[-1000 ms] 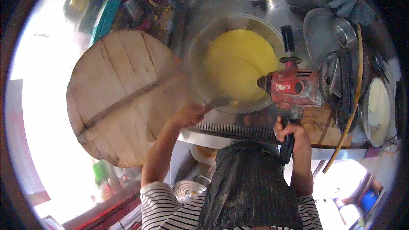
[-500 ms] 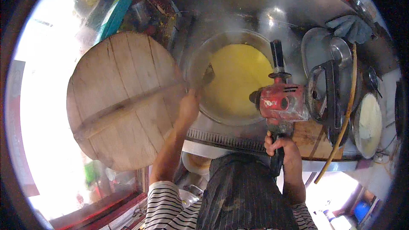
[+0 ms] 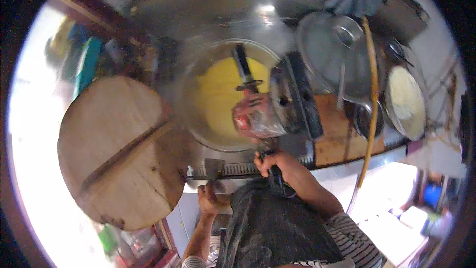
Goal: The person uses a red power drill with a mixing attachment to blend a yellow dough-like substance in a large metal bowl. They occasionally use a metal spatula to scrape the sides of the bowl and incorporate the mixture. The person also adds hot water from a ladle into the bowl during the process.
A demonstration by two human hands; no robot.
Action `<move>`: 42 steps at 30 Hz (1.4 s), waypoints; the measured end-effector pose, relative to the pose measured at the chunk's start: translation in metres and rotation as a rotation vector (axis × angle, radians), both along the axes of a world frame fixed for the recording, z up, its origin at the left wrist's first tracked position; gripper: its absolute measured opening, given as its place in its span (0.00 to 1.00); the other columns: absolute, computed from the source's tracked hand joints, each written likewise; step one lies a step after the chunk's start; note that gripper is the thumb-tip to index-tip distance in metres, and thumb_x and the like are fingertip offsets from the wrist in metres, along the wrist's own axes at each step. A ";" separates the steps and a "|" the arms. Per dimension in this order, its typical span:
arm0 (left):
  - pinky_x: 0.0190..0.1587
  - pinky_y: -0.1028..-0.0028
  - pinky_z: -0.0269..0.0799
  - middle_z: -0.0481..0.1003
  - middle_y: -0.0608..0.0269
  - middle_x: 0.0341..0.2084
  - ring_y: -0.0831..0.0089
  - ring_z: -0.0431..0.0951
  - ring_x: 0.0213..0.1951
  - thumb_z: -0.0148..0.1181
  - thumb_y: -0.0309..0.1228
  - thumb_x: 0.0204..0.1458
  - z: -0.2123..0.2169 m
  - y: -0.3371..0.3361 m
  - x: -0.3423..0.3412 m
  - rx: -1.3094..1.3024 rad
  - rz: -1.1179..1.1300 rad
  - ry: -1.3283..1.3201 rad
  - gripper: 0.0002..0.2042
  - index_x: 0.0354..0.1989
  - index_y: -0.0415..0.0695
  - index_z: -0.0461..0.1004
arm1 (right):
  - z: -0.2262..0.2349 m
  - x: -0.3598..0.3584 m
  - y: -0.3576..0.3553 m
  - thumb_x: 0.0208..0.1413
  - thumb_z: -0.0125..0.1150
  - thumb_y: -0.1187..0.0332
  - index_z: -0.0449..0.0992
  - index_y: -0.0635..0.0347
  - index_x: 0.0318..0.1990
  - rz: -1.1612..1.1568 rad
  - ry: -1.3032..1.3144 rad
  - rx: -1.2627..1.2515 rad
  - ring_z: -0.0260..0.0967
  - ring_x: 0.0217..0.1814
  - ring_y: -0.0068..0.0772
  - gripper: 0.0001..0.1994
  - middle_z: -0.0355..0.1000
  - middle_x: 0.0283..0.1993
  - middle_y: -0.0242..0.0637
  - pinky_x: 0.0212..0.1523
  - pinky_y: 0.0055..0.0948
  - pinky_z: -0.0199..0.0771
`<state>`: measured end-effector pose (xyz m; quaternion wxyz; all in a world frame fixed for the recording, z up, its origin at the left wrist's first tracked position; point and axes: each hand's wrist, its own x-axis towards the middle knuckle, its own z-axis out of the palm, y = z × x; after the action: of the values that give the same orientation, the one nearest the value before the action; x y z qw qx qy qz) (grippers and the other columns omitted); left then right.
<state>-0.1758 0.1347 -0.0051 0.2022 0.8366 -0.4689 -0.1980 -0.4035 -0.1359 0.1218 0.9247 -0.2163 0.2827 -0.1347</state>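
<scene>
My right hand (image 3: 282, 165) is wrapped round the black grip of a red, worn power drill (image 3: 255, 119) with a black side handle. The drill hangs over the right side of a large round metal pot (image 3: 190, 131), and its tip is hidden. Thick-looking yellow liquid (image 3: 215, 89) fills the pot. Low at the counter's front edge, my left hand (image 3: 207, 199) is closed on a scraper (image 3: 214, 166) whose flat blade points away from me. A round plank lid (image 3: 114, 154) with a wooden crossbar stands tilted left of the pot.
Right of the pot are a wooden board (image 3: 334, 139), a wide metal pan (image 3: 317, 49) with a ladle (image 3: 345, 32), and a long stick (image 3: 371, 94) leaning across. A bowl of pale food (image 3: 405, 94) sits farther right. A grey-blue cloth (image 3: 354, 0) lies behind.
My left hand has drawn back from the pot toward me with the scraper. The drill has swung left over the pot, its body turning. The whole view has shifted too.
</scene>
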 end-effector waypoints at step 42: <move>0.15 0.74 0.55 0.56 0.73 0.10 0.79 0.56 0.10 0.52 0.24 0.44 0.112 -0.305 0.061 -0.826 -0.046 1.967 0.08 0.23 0.50 0.59 | -0.030 0.040 -0.046 0.39 0.65 0.64 0.63 0.62 0.53 0.369 0.459 -0.962 0.63 0.55 0.40 0.31 0.67 0.52 0.44 0.60 0.35 0.59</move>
<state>-0.1146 -0.1708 0.1067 0.7561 0.1664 -0.1459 -0.6158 -0.3631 -0.1823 0.0922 0.6450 -0.6832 0.3407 -0.0338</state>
